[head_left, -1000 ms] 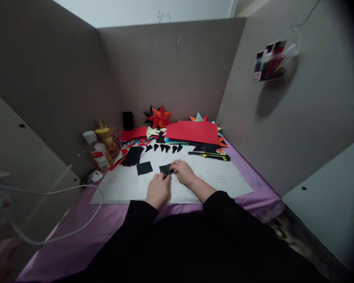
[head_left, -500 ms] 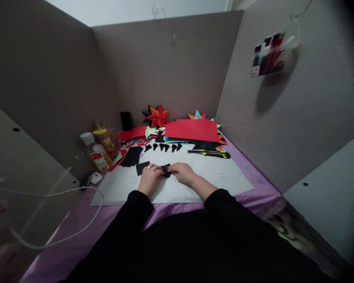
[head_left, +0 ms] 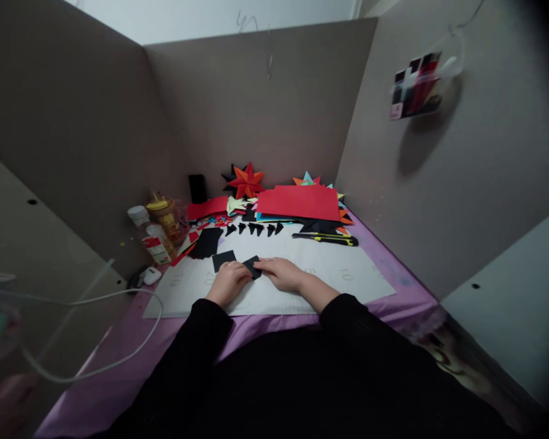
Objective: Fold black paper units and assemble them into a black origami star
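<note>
Between my hands a small black paper piece (head_left: 253, 266) lies on the white sheet (head_left: 274, 299). My left hand (head_left: 230, 282) has its fingers closed on the piece's left edge. The fingers of my right hand (head_left: 280, 272) press together on its right side. Another black paper square (head_left: 223, 260) rests flat just beyond my left hand, partly covered by it. Farther back, several small folded black pieces (head_left: 255, 229) stand in a row. A stack of black paper (head_left: 207, 242) sits to their left.
Red sheets (head_left: 299, 202) and a yellow-black cutter (head_left: 329, 238) lie at the back right. Paper stars (head_left: 248, 181) lean on the rear panel. Bottles (head_left: 158, 235), a white case (head_left: 150, 275) and a looping white cable (head_left: 132, 358) are on the left.
My left hand has shifted slightly left and toward me. More of the black piece shows between my hands, and it is turned. The view has moved a little.
</note>
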A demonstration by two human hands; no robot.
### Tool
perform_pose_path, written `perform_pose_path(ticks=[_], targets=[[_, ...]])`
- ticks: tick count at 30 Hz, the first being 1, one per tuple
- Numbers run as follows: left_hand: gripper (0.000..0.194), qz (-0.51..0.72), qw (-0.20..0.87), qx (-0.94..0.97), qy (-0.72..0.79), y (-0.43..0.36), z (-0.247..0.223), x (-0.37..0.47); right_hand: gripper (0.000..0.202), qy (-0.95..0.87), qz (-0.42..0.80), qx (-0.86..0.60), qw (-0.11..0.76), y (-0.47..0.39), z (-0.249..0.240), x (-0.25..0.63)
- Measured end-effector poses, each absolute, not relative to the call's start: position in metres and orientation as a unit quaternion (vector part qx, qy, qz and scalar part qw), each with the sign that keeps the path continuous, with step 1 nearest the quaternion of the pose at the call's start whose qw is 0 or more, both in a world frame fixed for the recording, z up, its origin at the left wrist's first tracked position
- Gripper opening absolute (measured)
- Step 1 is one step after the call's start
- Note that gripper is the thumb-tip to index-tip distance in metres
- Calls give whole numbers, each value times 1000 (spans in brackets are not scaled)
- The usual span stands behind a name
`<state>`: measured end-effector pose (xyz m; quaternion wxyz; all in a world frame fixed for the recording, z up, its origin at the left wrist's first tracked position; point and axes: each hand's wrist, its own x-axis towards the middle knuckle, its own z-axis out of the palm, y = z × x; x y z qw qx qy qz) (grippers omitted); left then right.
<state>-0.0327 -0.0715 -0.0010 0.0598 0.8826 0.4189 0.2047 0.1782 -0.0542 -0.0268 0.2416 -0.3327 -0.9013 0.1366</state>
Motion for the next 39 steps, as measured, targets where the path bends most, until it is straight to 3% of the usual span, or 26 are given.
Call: perform_pose_path(ticks=[16, 28, 39], targets=[[20, 192, 134, 838, 493, -52, -4, -24, 20, -905, 119, -294, 283, -57, -27, 178], [24, 142, 108, 873, 455, -37, -4, -16, 24, -900, 137, -308, 276, -65, -27, 181], [13, 207, 236, 878, 360, -39, -2, -39, 29, -898, 136, -334, 252, -67, -29, 184]])
